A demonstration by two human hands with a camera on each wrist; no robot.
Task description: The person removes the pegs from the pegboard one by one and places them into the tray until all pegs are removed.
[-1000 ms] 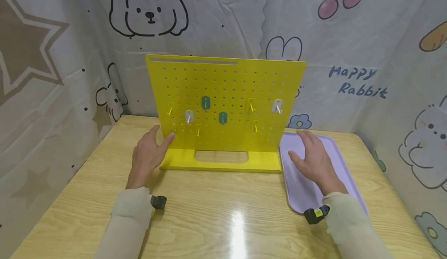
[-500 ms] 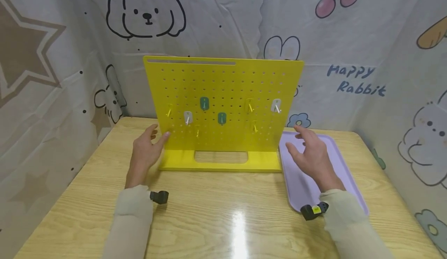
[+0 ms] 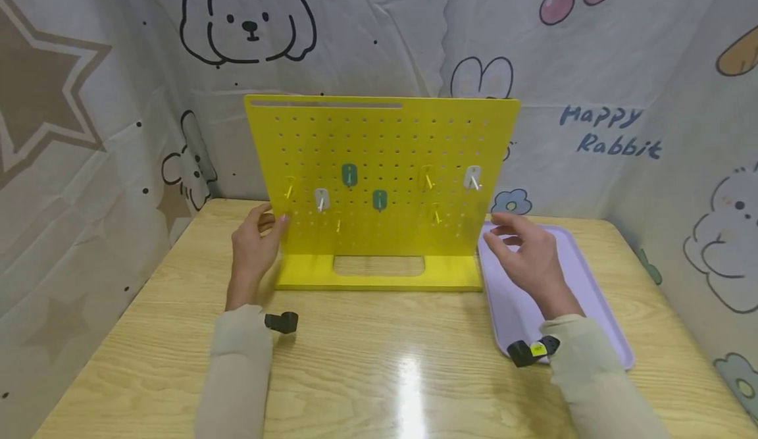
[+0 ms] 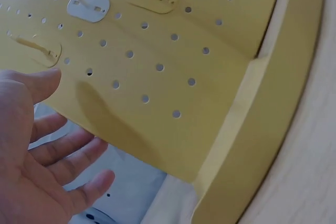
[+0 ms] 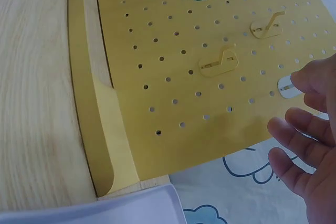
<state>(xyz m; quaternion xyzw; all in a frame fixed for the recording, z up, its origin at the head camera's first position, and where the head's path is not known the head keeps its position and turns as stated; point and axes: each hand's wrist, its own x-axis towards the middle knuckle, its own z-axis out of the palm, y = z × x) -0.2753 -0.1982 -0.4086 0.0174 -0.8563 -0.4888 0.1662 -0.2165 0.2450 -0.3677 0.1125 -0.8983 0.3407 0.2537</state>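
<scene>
A yellow pegboard (image 3: 379,136) stands upright on its yellow base, with several hooks on its face. At its left edge is my left hand (image 3: 254,245), thumb (image 4: 44,85) before the board and fingers (image 4: 73,150) loosely bent right at the edge. My right hand (image 3: 530,258) is beside the right edge, over the purple tray (image 3: 583,294), fingers half bent and holding nothing. Two green hooks (image 3: 350,175) sit mid-board. One white hook (image 3: 322,199) is at the left, another white hook (image 3: 473,178) at the right. Several yellow hooks (image 3: 428,177) are spread around them.
The tray lies right of the base on a wooden table (image 3: 355,353). Close behind the board hangs a printed cloth (image 3: 379,37), which continues along both sides. A black wrist camera (image 3: 282,322) sits at each sleeve.
My left hand has moved slightly right and forward to the board's edge. My right hand's fingers have bent more as it comes closer to the right edge. The hooks stay put.
</scene>
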